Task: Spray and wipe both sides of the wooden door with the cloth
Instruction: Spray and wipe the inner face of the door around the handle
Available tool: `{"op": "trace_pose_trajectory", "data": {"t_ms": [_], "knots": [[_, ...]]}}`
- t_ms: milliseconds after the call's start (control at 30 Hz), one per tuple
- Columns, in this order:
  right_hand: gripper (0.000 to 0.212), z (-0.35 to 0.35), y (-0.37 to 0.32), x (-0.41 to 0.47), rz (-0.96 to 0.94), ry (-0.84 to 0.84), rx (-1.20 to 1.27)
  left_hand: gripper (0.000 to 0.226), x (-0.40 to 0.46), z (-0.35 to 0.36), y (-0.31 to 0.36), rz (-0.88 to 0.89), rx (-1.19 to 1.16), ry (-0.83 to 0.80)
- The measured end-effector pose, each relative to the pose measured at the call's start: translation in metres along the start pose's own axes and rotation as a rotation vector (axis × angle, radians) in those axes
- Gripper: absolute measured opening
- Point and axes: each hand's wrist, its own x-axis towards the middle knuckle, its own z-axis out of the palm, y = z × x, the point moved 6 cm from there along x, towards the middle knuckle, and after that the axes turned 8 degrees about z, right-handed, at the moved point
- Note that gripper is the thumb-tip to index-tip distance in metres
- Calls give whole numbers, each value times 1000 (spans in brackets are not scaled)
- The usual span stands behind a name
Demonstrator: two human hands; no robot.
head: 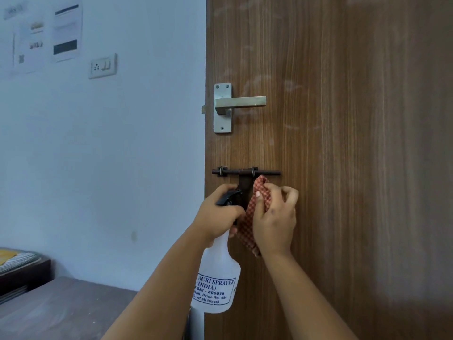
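The wooden door fills the right half of the view, its brown grain running upright and its free edge standing near the middle of the frame. Faint pale smears show on its upper part. To the left of that edge a pale blue wall stretches away, with blurred paper sheets stuck high up and a white switch plate just below and to the right of them. In the lower left corner lies a dark tabletop, and behind it a dark piece of furniture with a striped cloth on top.

A white spray bottle hangs in front of the door's edge, its printed label facing the camera and its black trigger head uppermost. The left hand grips the neck of the bottle, fingers curled round it just under the trigger head. Just beside it, the right hand clutches a red checked cloth, fingers bent round the bunched fabric and holding it against the door face; the cloth's loose end hangs below the palm.

On the door, near its edge, a metal lever handle sits on its plate well above the hands. Lower down, a dark sliding bolt lies level just above the cloth, whose top corner reaches the bolt's hanging tab.
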Motion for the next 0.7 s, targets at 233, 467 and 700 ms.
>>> {"op": "trace_pose_trajectory", "data": {"t_ms": [233, 467, 700], "knots": [[42, 12, 14, 7, 970, -541, 599, 12, -5, -7, 18, -70, -71, -71], [53, 38, -26, -1, 1137, -590, 920, 9, -11, -18, 31, -78, 113, -67], [19, 51, -29, 8, 919, -533, 794, 8, -17, -25, 28, -26, 180, 12]]}}
